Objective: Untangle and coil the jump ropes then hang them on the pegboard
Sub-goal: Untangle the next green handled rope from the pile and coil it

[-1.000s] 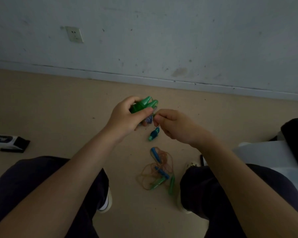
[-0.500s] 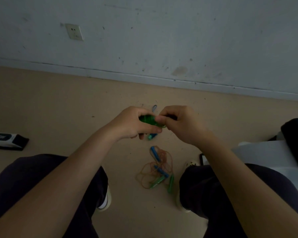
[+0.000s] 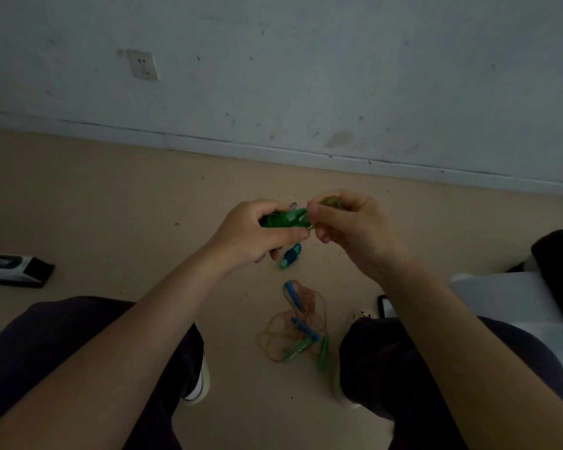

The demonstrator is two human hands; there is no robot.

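Left hand (image 3: 257, 235) grips the green jump-rope handles (image 3: 283, 218), fingers curled round them, held above the floor between the knees. Right hand (image 3: 351, 228) pinches at the handles' right end; what sits between its fingertips is too small to tell. Blue-green handle (image 3: 291, 255) dangles just below the hands. Tangled pile of jump ropes (image 3: 298, 326) lies on the tan floor (image 3: 111, 206), near side, between the shoes. Wall socket (image 3: 143, 64) far left.

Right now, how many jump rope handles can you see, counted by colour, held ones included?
Green handles: 3, counting the bundle in the hands as 1, plus two on the floor
Blue handles: 3
Total: 6
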